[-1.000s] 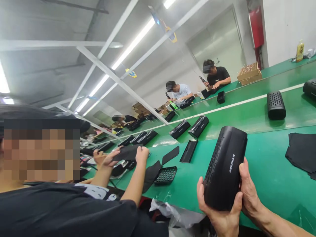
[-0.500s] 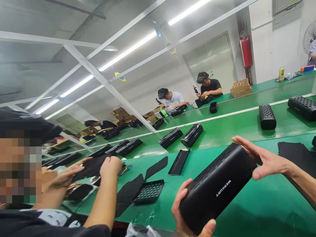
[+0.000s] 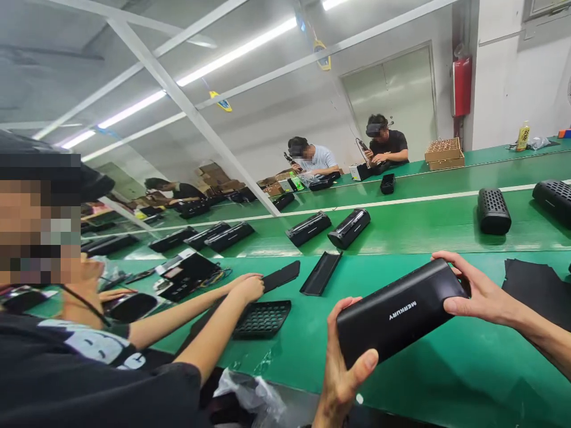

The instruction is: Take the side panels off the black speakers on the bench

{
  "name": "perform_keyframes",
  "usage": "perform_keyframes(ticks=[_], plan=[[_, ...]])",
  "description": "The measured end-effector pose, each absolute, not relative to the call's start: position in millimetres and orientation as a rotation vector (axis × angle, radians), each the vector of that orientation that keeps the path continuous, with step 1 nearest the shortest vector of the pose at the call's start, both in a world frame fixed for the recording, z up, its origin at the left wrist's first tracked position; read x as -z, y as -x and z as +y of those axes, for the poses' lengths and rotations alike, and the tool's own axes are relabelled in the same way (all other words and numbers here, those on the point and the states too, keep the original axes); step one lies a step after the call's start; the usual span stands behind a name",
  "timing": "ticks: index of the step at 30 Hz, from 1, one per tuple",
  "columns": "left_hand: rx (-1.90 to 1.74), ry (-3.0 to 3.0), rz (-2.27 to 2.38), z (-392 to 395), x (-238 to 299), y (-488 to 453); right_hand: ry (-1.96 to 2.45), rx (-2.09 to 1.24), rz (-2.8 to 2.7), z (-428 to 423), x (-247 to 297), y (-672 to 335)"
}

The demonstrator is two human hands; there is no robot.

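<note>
Black MERKURY speaker held by its ends, spread fingers of left hand and right hand around it; rigid, smooth shell looks slippery; black grille panel beyond left fingers.

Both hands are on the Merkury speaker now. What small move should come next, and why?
Probably roll the black Merkury speaker over a little, between the left hand and right hand. Its logo face is up, which hides the opposite side, and it is held above the green conveyor belt, so it seems to have room to turn.
</note>
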State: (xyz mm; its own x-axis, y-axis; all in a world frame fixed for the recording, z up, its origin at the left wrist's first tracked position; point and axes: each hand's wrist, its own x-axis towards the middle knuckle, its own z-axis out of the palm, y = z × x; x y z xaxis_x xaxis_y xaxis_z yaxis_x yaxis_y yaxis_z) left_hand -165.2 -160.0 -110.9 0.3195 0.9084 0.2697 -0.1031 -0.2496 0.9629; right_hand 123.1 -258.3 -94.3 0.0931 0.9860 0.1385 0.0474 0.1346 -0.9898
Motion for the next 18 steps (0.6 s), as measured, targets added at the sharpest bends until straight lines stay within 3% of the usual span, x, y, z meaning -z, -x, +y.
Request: perform_keyframes(ticks=[6,10,14,18], plan=[[-1.032,-1.233,0.726,-145.8,131.3,157.5,1.343,-0.977,-1.170,-244.3,105.2,-139.1],[-1.047,-0.851,0.548,-152.8,166.9,135.5,1.113,-0.814,-1.095,-229.4,135.1,-124.0],[-0.831,-0.712,0.346,-158.7,194.8,109.5,1.115,-0.849,-1.448,-222.0,154.9,-84.5],[-0.933,-1.045,0.429,-147.3,168.7,122.3,1.363,-0.417,-1.664,-230.0,132.7,-83.5]])
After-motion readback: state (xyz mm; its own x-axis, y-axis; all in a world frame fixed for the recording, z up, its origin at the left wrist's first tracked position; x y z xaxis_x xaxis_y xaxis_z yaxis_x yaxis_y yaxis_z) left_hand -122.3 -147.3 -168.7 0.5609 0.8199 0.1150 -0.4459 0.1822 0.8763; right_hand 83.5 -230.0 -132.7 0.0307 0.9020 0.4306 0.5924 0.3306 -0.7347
